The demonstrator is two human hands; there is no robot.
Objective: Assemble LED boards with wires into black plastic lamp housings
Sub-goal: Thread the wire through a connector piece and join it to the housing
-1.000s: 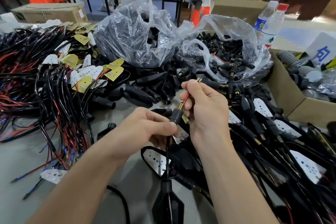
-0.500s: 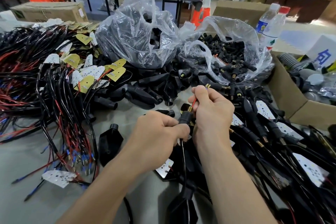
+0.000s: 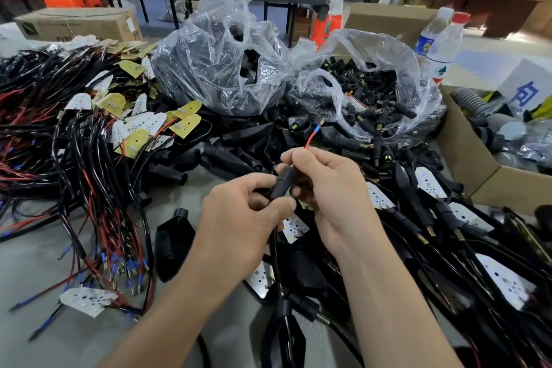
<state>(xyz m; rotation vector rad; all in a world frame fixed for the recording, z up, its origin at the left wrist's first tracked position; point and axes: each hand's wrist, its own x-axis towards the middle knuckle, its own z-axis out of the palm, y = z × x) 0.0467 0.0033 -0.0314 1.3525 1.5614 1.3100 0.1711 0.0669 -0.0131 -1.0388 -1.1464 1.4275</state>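
Pinched between thumb and curled fingers, the black sleeve [image 3: 282, 185] sits in the left hand [image 3: 236, 224], tilted up to the right, and its upper end meets the right hand [image 3: 334, 194]. That hand's thumb and forefinger are closed on the red wire [image 3: 309, 140] just where it leaves the sleeve, with the other fingers curled under. The wire rises past the fingertips, up and to the right, and ends in a blue collar and a small brass tip. Both hands hover over the middle of the table [image 3: 44, 293]. The forearms come in from the lower edge and the wrists angle toward each other.

From the sleeve's lower end a thin black cable [image 3: 274, 251] drops straight down to a black housing [image 3: 283, 337] at the bottom edge. I cannot tell whether that housing rests on the table or hangs.

Under the hands lies a white board [image 3: 294, 228], LED side up. A loose housing [image 3: 173, 245] lies just left of the left wrist. To the right spreads a pile [image 3: 430, 178] of housings with boards facing up. To the left is a heap of red and black wires [image 3: 59, 152] with white and yellow boards among them.

Behind stand two clear bags — the left bag [image 3: 221, 75] holds black housings and the right bag [image 3: 376, 98] holds sleeves with brass ends. Two bottles [image 3: 442, 39] and a cardboard box [image 3: 466, 164] stand at the far right.
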